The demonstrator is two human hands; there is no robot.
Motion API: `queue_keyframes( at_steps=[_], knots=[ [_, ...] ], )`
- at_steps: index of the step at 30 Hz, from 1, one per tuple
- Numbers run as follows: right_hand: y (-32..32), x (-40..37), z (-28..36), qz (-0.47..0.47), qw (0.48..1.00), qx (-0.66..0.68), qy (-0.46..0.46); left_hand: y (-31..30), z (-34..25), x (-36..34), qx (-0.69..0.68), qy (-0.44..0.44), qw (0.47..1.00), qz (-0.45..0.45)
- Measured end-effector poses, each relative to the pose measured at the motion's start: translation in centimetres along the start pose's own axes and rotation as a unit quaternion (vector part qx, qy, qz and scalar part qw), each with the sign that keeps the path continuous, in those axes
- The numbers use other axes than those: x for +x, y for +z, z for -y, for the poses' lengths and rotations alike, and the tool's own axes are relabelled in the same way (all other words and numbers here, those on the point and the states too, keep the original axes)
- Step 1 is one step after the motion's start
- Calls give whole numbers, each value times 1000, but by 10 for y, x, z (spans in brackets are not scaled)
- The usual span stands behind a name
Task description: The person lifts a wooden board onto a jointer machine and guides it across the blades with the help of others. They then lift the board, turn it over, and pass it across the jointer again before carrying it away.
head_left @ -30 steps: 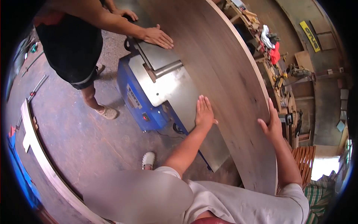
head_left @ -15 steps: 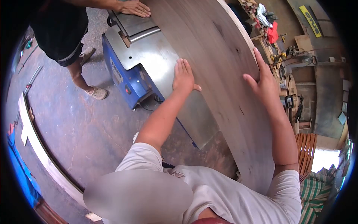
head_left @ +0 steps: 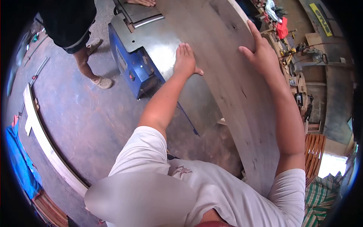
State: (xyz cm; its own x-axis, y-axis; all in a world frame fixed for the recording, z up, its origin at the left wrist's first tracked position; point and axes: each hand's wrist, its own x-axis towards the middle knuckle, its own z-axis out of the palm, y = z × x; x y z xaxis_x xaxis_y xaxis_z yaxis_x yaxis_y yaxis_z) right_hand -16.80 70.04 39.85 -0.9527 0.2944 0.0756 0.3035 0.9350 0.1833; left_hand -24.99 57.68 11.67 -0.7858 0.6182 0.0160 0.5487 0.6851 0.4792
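Observation:
A wide brown wooden board lies across the metal table of a blue machine, its near end reaching toward my body. My left hand is at the board's left edge, fingers stretched forward and thumb out over the wood. On the opposite edge, my right hand lies with its forefinger extended along the rim and its thumb spread on the top face. Another person's hand rests near the board's far left edge, mostly cut off by the frame.
The other person stands left of the machine, a clog on the floor. A long pale wooden strip lies on the far left. Along the right, a cluttered workbench holds tools, a red cloth and a yellow level-like bar.
Both my hands appear slightly higher in view, still flat against the board's edges. The machine and the other person's hand have shifted upward in the picture.

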Motion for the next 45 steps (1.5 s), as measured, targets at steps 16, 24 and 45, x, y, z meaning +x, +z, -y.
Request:
queue_keyframes(
  at_steps=[16, 24, 45],
  knots=[
    [0, 96, 55, -19, 999, -13, -24, -14, -4, -3, 8, -28, 998, 62],
    [5, 160, 83, -46, 997, -2, -56, -11, 0, -1, 4, -19, 999, 46],
    [15, 347, 158, -46, 995, 2, -83, -6, 4, 3, 14, -11, 996, 88]
  ],
)
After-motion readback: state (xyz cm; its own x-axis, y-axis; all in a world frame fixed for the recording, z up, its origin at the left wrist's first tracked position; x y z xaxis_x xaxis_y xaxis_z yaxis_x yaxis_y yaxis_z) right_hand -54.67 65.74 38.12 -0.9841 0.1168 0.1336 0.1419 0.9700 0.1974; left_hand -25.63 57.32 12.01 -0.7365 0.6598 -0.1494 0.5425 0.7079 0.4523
